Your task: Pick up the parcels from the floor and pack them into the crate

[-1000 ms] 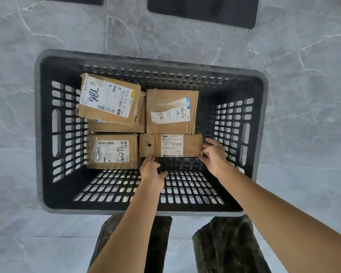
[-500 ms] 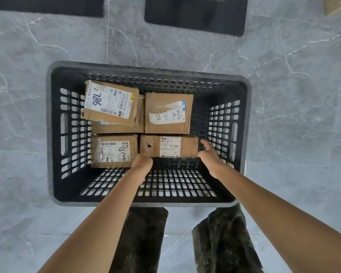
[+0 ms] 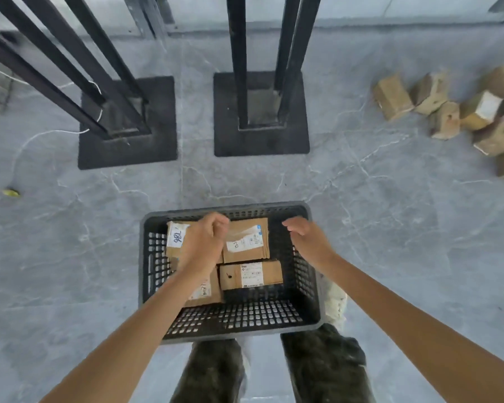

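Both hands are up over the crate (image 3: 142,257) and neither one carries anything. The left hand (image 3: 205,242) hovers above the crate's far left part, fingers loosely curled and empty. The right hand (image 3: 306,239) hangs near the far right corner, fingers loosely bent and gripping nothing.

Down inside the black crate lie four brown parcels, all packed toward the far side. The far-left parcel (image 3: 175,238) carries a white label with handwritten numbers and is partly covered by the left hand. Just beside it on the right is the far-right parcel (image 3: 246,242), label facing up. In front of that lies the long parcel (image 3: 250,275), touching it. The near-left parcel (image 3: 208,292) is mostly hidden under the left forearm. The near strip of the crate bottom is bare grating.

The crate stands on the grey marble floor (image 3: 390,242), right in front of the person's dark trousers (image 3: 323,370). Off to the far right, well apart from the crate, a heap of loose parcels (image 3: 445,112) waits on the floor. Beyond the crate stand two black stands, the left base (image 3: 157,152) and the right base (image 3: 291,141) side by side.
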Tool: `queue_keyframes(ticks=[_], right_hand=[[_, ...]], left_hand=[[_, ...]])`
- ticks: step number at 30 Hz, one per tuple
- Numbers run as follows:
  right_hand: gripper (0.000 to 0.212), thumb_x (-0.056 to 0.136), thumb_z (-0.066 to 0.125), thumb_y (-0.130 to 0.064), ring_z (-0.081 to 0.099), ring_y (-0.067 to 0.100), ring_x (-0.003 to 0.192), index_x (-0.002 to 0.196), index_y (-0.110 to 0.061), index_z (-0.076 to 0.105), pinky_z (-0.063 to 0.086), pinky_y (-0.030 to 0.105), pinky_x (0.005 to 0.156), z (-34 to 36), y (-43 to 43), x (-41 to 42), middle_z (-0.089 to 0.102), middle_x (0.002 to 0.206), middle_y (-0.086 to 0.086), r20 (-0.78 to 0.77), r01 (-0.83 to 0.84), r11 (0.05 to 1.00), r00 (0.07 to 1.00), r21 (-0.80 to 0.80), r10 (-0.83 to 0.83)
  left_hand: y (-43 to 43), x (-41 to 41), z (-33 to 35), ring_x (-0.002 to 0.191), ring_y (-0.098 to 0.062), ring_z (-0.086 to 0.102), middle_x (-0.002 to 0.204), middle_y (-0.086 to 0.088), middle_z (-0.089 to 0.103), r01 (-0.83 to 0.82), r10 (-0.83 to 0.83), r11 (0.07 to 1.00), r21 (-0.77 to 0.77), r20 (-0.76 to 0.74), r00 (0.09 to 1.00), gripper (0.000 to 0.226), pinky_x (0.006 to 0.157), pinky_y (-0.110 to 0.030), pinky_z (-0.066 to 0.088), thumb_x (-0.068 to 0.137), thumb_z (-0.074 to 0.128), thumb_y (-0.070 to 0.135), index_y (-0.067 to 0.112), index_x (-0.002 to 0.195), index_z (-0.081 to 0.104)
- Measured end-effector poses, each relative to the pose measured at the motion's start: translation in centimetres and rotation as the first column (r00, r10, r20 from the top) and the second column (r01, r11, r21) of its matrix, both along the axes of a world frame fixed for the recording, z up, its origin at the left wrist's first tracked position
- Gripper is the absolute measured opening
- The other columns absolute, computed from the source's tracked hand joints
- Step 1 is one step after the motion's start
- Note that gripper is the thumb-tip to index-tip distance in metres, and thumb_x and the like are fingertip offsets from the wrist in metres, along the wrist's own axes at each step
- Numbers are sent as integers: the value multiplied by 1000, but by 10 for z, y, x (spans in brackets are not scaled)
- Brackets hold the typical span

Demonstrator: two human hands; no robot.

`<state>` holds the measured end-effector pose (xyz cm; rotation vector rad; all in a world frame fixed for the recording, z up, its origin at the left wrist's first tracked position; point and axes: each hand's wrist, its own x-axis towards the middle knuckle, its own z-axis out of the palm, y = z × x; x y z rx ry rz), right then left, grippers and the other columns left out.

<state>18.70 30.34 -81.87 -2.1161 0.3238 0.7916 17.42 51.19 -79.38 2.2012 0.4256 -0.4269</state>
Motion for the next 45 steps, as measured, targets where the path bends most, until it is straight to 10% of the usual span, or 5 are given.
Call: queue_keyframes(ticks=[4, 10, 20, 33, 45], right_hand=[[33, 97, 40, -3, 52, 2, 108, 122, -11, 59, 35, 10, 90, 126, -26, 44, 55, 116, -9, 160, 5, 992, 987, 122, -24], [17, 95, 51, -10, 57, -15, 66, 95, -19, 66, 40, 5, 66, 363, -82, 84, 65, 83, -10, 459, 157, 960, 853, 230, -250], [26, 99, 38, 0, 64, 4, 93, 110, -2, 61, 46, 20, 83, 672, -162, -5, 66, 100, 8, 780, 276, 888, 430, 366, -455], [29, 100, 39, -14, 63, 7, 94, 92, -25, 64, 44, 32, 90, 719, -297, -144, 70, 93, -3, 756, 612, 640, 101, 466, -647], [27, 100, 38, -14, 64, 16, 98, 98, -19, 65, 45, 40, 94, 705, -477, -141, 71, 96, 3, 754, 652, 630, 135, 421, -643]], left_hand=[[-31, 43, 111, 98, -5, 62, 103, 9, 66, 108, -92, 993, -39, 284, 954, 20, 86, -14, 46, 97, 45, 21, 19, 106, 63], [-75, 111, 334, 97, 2, 58, 103, 12, 65, 241, -170, 970, -39, 599, 783, 25, 80, 1, 38, 96, 42, 11, 22, 106, 63], [-135, 115, 626, 119, -7, 46, 125, 8, 53, 464, -344, 880, 104, 813, 470, 31, 96, -25, 37, 94, 49, 22, 23, 124, 49], [-302, 61, 665, 123, -12, 42, 129, 4, 48, 731, -518, 671, 124, 784, 342, 32, 101, -29, 37, 93, 49, 27, 23, 125, 47], [-507, 71, 656, 120, -10, 45, 127, 5, 51, 775, -545, 613, 152, 791, 276, 32, 98, -23, 34, 92, 51, 27, 23, 124, 48]])
